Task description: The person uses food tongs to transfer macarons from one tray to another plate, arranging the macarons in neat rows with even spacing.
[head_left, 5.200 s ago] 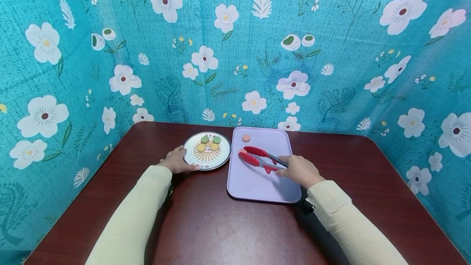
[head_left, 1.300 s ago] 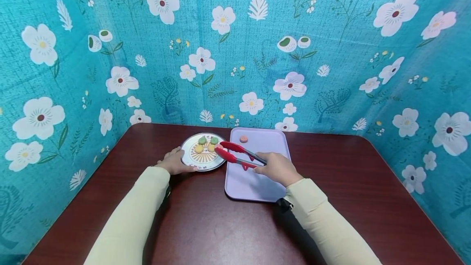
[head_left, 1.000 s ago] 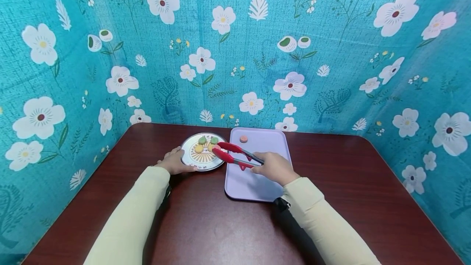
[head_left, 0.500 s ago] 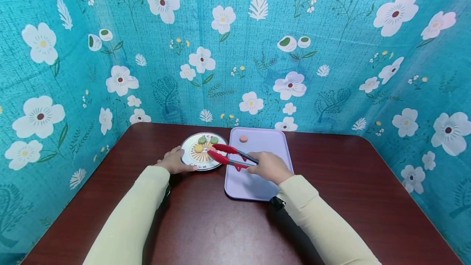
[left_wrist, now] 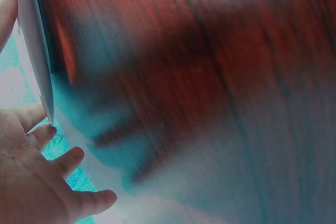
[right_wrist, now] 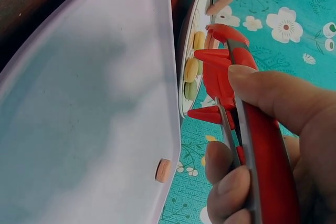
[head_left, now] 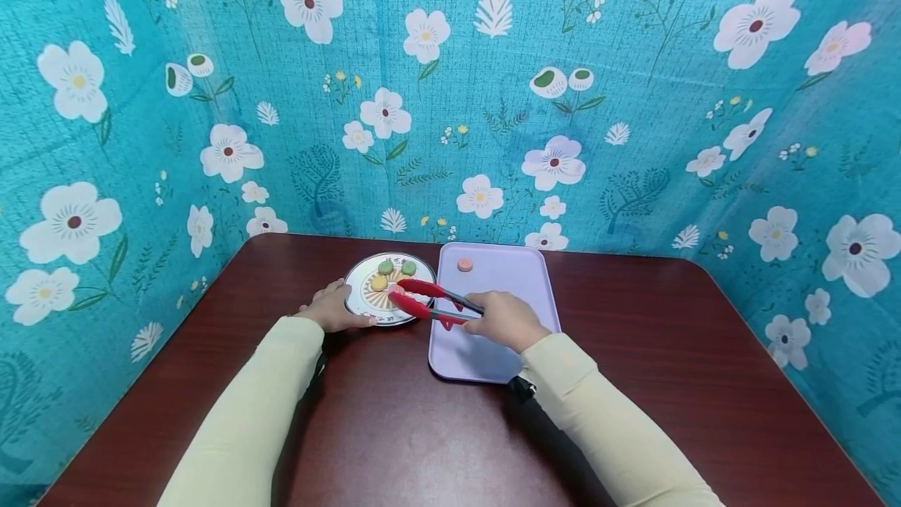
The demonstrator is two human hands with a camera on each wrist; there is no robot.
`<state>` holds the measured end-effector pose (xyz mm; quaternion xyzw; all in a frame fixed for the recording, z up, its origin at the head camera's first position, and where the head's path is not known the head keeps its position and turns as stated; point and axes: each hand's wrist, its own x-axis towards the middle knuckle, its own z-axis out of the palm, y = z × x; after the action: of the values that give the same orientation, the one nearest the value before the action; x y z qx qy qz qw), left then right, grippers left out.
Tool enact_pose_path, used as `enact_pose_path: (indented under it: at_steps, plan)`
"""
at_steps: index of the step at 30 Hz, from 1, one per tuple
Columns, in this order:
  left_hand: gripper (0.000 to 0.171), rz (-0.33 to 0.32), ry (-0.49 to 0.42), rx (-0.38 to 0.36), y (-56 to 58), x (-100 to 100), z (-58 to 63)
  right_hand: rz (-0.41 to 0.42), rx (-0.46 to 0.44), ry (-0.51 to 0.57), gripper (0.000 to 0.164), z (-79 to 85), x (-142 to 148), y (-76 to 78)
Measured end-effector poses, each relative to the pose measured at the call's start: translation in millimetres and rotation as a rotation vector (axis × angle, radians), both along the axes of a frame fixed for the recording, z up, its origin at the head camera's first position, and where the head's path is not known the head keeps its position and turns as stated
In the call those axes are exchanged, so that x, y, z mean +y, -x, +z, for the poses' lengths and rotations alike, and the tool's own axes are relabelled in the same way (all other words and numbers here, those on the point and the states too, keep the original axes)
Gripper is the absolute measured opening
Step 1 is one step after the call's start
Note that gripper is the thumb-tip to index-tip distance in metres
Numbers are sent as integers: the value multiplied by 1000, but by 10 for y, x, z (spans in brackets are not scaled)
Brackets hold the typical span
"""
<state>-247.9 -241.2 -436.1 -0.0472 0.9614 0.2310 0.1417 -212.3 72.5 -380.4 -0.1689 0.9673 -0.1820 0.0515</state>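
My left hand point(head_left: 331, 307) holds the left rim of a round white plate point(head_left: 357, 300), its thumb along the near edge; in the left wrist view the other fingers point(left_wrist: 68, 161) spread beside the plate's edge. On the plate sit green macarons point(head_left: 385, 267) and yellow macarons point(head_left: 378, 283), one yellow partly covered by the tongs. My right hand point(head_left: 508, 321) grips red and grey tongs point(head_left: 439, 292) by their handles. Between the tongs' red tips is a pink macaron point(head_left: 396, 290), low over the plate's right half. Another pink macaron point(right_wrist: 164, 170) lies on the lilac tray point(head_left: 493, 358).
The tray stands right of the plate, under my right hand, its rim close to the plate's. Both are on a dark red-brown table point(head_left: 422, 444). A blue flowered cloth point(head_left: 450, 139) hangs behind the table and along both sides.
The tongs have lifted a pink macaron from the tray and carried it left over the plate, moving slightly further left and lower lately. My left hand has stayed at the plate's rim.
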Motion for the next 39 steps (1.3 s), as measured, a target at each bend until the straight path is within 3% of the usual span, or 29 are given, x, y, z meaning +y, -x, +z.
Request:
enact_pose_path:
  at_steps: [18, 39]
  plan:
    - [104, -3, -17, 9, -2, -14, -18, 48, 3, -9, 53, -11, -146, 28]
    - [103, 11, -37, 13, -3, -5, -5, 47, -23, -19, 56, -38, -268, 44]
